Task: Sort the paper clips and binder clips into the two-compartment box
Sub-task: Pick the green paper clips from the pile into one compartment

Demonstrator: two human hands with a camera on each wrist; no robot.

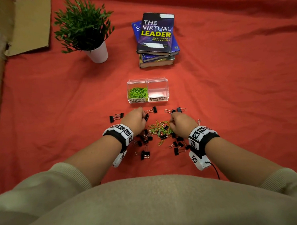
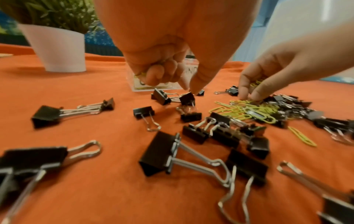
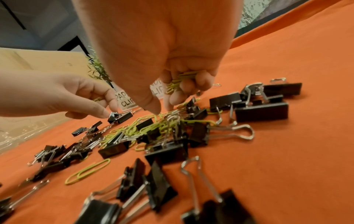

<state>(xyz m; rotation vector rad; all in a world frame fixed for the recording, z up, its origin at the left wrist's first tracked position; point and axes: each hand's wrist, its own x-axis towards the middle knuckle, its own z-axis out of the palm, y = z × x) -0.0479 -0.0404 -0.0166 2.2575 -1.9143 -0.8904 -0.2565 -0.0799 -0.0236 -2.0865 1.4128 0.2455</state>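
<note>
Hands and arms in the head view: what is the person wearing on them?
Both hands, left hand and right hand, are bare, with no gloves. Each wrist carries a black band with white blocks printed with black-and-white square codes. A white unit hangs below the right wrist, and a black cable runs from it. The beige sleeves are pushed up the forearms.

Green paper clips, black binder clips, red-orange cloth.

One two-compartment box, one potted plant, three stacked books, two hands.
</note>
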